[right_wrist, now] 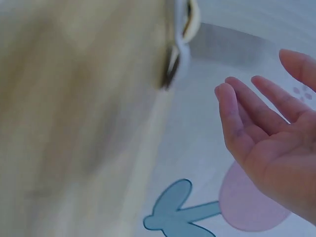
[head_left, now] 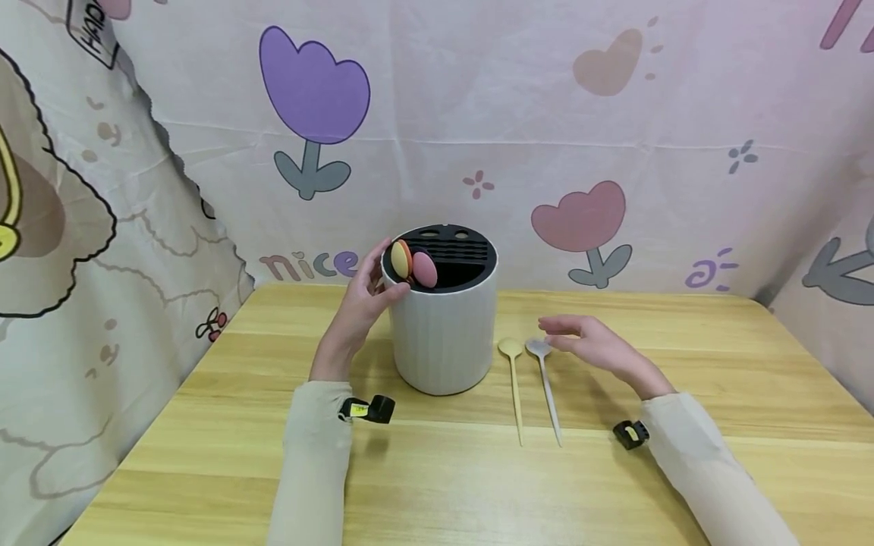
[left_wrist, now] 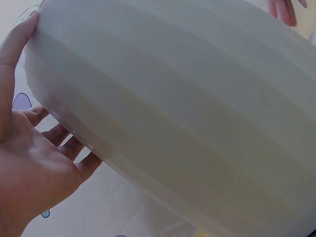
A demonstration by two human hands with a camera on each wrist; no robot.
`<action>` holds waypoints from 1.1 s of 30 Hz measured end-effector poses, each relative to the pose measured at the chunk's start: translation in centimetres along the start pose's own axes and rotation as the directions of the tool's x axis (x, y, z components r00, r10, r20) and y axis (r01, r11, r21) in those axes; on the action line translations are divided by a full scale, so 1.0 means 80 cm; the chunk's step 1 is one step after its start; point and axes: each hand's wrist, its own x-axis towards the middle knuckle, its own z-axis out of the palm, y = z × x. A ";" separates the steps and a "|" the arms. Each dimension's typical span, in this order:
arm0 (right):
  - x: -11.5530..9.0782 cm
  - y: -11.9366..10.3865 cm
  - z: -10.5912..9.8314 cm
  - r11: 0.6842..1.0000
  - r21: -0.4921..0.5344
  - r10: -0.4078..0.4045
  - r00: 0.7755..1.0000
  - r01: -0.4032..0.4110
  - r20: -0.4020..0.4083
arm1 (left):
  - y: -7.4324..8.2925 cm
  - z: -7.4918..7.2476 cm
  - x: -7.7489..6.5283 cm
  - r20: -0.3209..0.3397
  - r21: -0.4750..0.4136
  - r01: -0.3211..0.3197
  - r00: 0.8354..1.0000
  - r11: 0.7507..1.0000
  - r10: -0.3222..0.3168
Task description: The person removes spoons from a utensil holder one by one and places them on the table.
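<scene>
A white ribbed utensil holder (head_left: 444,334) with a black slotted top stands upright on the table. My left hand (head_left: 369,296) holds its upper left side, thumb at the front rim and fingers round the back. In the left wrist view the fingertips of that hand (left_wrist: 39,168) lie against the ribbed wall. Two utensils with rounded ends, one yellow (head_left: 400,259) and one pink (head_left: 425,269), stick up from the holder. My right hand (head_left: 594,345) hovers with relaxed fingers over the head of a grey spoon (head_left: 548,387). Left of that spoon lies a yellow spoon (head_left: 515,390).
The wooden table (head_left: 464,485) runs back to a printed cloth (head_left: 444,98) with flowers and hearts. More of this cloth (head_left: 136,303) hangs at the left side. Both spoons lie just right of the holder, handles toward the front.
</scene>
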 end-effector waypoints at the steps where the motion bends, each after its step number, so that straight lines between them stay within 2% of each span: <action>1: -0.002 -0.002 -0.002 1.000 0.005 -0.003 1.000 0.003 -0.012 | 0.000 0.001 0.000 -0.002 0.001 0.004 1.000 1.000 -0.004; 10: -0.009 -0.006 -0.020 0.999 0.031 -0.037 0.993 0.041 -0.115 | 0.003 0.003 0.004 0.013 -0.012 -0.004 1.000 1.000 0.005; 20: -0.015 -0.010 -0.002 0.994 -0.021 -0.113 0.983 0.111 -0.142 | 0.000 0.003 0.000 0.004 0.007 0.003 1.000 1.000 -0.004; 28: -0.028 -0.043 0.006 0.989 -0.064 -0.141 0.968 0.131 -0.209 | 0.000 0.006 -0.001 0.010 0.005 0.007 1.000 1.000 -0.008; 33: -0.038 -0.080 0.011 0.986 0.012 -0.161 0.956 0.169 -0.246 | 0.001 0.003 -0.002 -0.002 0.002 0.002 1.000 1.000 -0.002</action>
